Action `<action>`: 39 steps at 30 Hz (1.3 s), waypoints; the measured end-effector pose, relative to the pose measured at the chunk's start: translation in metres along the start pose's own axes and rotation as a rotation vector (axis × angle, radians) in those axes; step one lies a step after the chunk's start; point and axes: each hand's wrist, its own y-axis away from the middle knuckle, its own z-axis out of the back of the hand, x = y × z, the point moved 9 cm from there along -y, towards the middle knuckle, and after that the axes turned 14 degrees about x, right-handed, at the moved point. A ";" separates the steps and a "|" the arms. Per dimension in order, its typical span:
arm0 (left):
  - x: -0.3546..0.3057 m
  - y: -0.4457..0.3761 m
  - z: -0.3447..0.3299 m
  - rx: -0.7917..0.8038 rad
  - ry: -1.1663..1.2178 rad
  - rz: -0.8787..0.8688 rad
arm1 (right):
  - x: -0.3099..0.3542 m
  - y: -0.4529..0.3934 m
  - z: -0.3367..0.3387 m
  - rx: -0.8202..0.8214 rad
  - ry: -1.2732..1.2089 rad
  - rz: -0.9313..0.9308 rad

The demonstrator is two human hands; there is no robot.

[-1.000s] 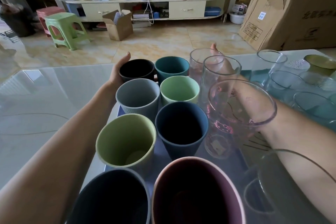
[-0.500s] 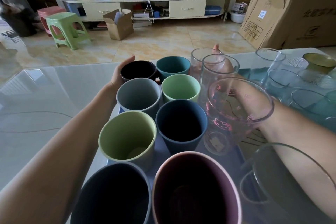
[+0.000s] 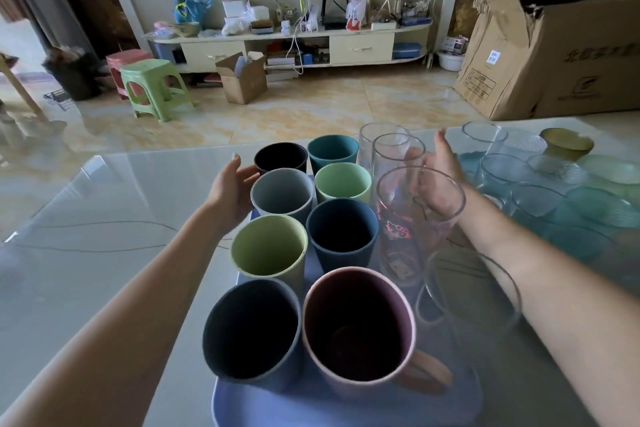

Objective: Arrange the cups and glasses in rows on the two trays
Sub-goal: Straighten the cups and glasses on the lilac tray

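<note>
both hands [image 3: 230,189] [image 3: 434,180] spread, holding nothing; tall glasses [image 3: 398,158] look slick, breakable, tippy, so grip low around the body

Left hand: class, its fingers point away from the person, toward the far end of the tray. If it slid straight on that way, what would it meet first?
Most likely the black cup: the left hand is open beside the grey cup, fingertips just short of the black one. Depth is unclear, so it might slip past along the cup's left side.

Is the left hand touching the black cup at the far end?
Apart. The head view shows the open left hand beside the black cup, pale table visible between them.
</note>
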 end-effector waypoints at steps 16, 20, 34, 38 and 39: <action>0.026 0.226 -0.020 -0.436 0.133 -0.456 | -0.032 0.266 -0.049 -0.415 0.005 0.423; 0.047 0.251 -0.052 -0.463 -0.018 -0.451 | -0.072 0.301 -0.098 -0.415 0.363 0.439; 0.070 0.252 -0.073 -0.429 -0.187 -0.437 | -0.073 0.277 -0.114 -0.590 0.718 0.489; 0.071 0.250 -0.075 -0.412 -0.191 -0.428 | -0.072 0.271 -0.110 -0.587 0.719 0.507; 0.071 0.249 -0.075 -0.408 -0.187 -0.427 | -0.072 0.270 -0.110 -0.582 0.711 0.510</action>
